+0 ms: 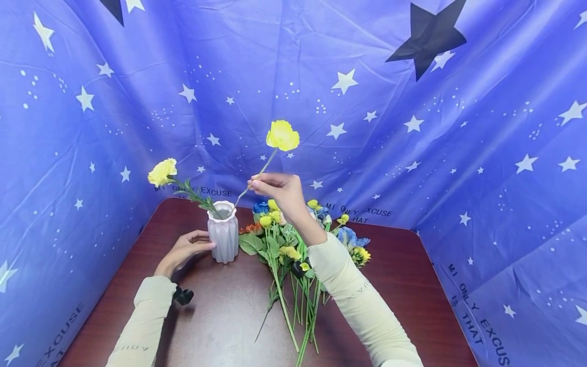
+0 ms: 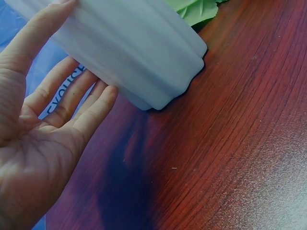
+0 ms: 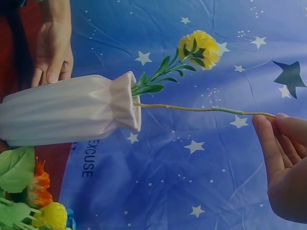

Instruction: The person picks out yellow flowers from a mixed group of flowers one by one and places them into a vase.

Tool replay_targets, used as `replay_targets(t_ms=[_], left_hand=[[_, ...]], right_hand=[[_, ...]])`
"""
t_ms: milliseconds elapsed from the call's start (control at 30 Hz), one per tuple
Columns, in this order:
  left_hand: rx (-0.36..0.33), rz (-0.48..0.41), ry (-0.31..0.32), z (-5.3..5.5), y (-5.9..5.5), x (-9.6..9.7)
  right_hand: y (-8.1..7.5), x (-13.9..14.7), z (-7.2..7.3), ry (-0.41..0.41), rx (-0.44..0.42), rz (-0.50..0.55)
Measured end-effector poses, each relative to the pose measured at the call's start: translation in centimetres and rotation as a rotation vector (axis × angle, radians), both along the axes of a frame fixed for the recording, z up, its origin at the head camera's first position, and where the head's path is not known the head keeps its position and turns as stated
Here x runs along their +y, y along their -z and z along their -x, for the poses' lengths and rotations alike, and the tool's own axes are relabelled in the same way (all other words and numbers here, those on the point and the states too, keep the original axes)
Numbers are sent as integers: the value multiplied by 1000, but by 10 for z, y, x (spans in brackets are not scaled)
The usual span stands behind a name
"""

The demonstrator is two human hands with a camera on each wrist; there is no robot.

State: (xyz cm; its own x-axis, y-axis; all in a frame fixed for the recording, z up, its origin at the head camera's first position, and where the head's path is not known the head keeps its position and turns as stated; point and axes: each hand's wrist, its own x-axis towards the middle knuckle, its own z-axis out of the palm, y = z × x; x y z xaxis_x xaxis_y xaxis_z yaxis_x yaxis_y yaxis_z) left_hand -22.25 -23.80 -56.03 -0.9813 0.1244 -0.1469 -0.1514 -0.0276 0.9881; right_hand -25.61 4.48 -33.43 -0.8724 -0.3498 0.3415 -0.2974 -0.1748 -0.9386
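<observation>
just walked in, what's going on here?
A person is arranging flowers in a vase. The right hand pinches a long-stemmed yellow flower by its stem, whose lower end is inside the vase's mouth. The left hand touches the side of the upright vase. A leafy yellow flower already leans out of it. More flowers lie in a pile on the table, to the right of the vase in the head view.

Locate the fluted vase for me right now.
In the head view, the fluted vase stands left of centre on the table, between the left hand touching its side and the loose flowers.
</observation>
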Motion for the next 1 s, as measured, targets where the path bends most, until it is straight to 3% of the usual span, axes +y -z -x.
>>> replay_targets(t_ms=[233, 667, 1000], left_hand=[[-15, 32, -3, -2, -2, 1], [17, -13, 9, 0, 2, -1], [7, -16, -5, 0, 1, 2]], right_hand=[[4, -11, 2, 10, -19, -69], [12, -30, 9, 77, -29, -222], [23, -44, 13, 96, -130, -183]])
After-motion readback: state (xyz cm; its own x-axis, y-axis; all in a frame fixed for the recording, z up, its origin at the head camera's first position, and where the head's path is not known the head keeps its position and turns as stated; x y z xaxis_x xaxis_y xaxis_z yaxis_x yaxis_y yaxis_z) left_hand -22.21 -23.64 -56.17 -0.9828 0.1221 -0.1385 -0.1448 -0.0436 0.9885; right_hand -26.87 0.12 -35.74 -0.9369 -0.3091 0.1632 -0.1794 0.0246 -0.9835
